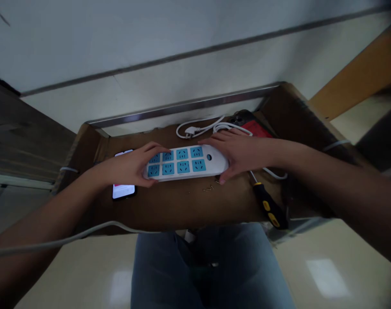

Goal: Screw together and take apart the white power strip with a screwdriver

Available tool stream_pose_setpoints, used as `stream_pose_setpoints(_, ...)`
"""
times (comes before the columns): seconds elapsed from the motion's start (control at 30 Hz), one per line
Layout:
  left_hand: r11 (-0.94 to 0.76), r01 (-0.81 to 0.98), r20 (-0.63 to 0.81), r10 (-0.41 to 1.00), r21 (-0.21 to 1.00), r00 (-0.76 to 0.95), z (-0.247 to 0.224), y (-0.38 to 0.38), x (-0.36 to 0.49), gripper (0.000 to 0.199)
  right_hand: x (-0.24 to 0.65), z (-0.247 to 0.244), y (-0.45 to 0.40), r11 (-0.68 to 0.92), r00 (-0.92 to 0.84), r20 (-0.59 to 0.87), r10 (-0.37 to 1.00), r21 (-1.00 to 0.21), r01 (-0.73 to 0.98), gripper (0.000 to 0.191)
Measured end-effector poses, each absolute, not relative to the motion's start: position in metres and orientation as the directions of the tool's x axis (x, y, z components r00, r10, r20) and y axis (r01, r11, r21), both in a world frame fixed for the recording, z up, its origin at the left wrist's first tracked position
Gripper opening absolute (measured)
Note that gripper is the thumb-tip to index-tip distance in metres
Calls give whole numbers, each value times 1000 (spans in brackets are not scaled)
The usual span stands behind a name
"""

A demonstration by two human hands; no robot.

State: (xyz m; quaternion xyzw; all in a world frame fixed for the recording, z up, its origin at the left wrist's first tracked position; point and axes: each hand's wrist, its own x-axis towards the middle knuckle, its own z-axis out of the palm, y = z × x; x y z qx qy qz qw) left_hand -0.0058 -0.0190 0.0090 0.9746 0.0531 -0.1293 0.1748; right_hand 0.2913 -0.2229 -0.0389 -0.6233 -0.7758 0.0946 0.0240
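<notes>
Left hand (pixel 133 166), right hand (pixel 236 149): power strip (pixel 186 162) gripped between.

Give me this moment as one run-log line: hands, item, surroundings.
left hand: grips power strip, left end | right hand: grips right end | nearby: phone, screwdriver, white plug

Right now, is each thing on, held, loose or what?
White power strip with blue sockets: held by left hand and right hand, visible sockets empty
White plug: unplugged
Rear white cord: looped
Rectangular black phone: screen lit
Black-and-yellow screwdriver: lying down
Small screw-like metal pieces: scattered loose
</notes>
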Motion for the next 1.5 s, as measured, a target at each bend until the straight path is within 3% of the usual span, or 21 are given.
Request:
stream_pose_setpoints(0.2,-927,148,-254,60,345,965,11,-17,-6,84,295,-32,-220,211,-247,-111,963,-260,942,121)
stream_pose_setpoints(0.67,-930,195,-286,105,311,953,10,-18,-6,86,293,-30,-220,222,-271,-104,957,-338,914,116)
stream_pose_setpoints(0.97,-931,174,-223,104,321,969,10,-16,-5,85,294,-20,-221,158,-228,-181,957,-333,930,115)
stream_pose_setpoints(1.5,-930,207,-302,113,303,947,8,-18,-4,89,289,-29,-222,177,-211,-156,965,-208,962,118)
